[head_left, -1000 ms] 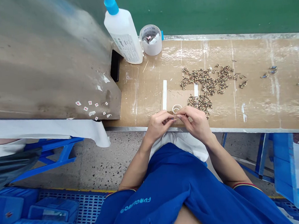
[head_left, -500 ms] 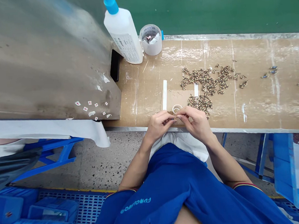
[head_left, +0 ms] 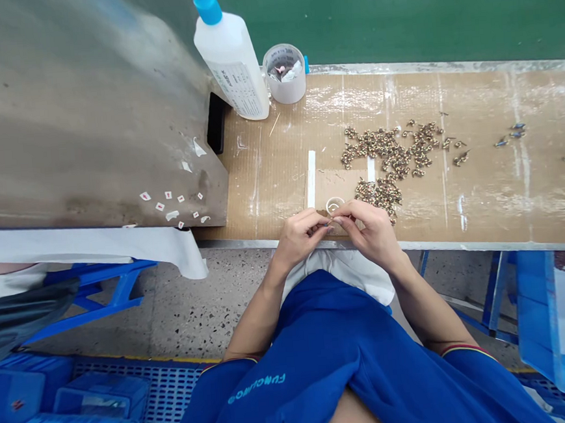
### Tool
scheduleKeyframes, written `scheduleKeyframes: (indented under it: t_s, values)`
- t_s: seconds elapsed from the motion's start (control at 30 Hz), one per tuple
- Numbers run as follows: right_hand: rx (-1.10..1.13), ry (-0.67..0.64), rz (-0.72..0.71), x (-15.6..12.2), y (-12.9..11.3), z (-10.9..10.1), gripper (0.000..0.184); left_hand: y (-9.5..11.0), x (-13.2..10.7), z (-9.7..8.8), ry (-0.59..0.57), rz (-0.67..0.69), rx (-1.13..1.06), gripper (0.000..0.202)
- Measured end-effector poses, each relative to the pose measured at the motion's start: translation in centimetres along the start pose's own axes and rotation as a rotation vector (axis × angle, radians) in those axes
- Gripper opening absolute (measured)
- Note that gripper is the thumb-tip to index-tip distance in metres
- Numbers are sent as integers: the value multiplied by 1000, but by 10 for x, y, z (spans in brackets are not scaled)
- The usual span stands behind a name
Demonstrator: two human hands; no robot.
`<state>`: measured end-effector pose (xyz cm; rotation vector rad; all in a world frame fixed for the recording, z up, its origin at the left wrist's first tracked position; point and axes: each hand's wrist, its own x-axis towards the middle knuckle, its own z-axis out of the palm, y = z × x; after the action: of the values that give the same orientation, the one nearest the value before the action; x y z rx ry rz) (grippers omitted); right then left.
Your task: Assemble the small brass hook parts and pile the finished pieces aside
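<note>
My left hand [head_left: 300, 237] and my right hand [head_left: 371, 232] meet at the table's front edge, fingertips almost touching. Each is closed in a pinch. Something tiny sits between the fingertips, too small to name. Just beyond them is a small round whitish dish or ring [head_left: 335, 205]. Close to my right hand lies a heap of small brass-coloured metal parts [head_left: 379, 193], with a larger spread of the same parts [head_left: 395, 150] behind it. A white strip [head_left: 312, 180] lies flat beyond my left hand.
A white bottle with a blue cap [head_left: 232, 65] stands at the back beside a tape roll [head_left: 285, 74] holding scraps. A thin wooden stick [head_left: 274, 124] lies nearby. To the left is a metal surface [head_left: 89, 122] with small stickers. Several bluish parts [head_left: 515, 131] lie far right.
Both hands stay in the same place with fingers pinched. The view has shifted very slightly; nothing else has visibly moved.
</note>
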<state>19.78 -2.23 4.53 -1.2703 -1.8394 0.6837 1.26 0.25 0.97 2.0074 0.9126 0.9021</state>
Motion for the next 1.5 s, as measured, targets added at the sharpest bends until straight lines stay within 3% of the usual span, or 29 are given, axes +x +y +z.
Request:
scheduleKeyframes:
  t_s: [1.5]
  values:
    - [0, 47, 17, -2, 3, 2, 13, 2, 1, 0, 15, 28, 28, 19]
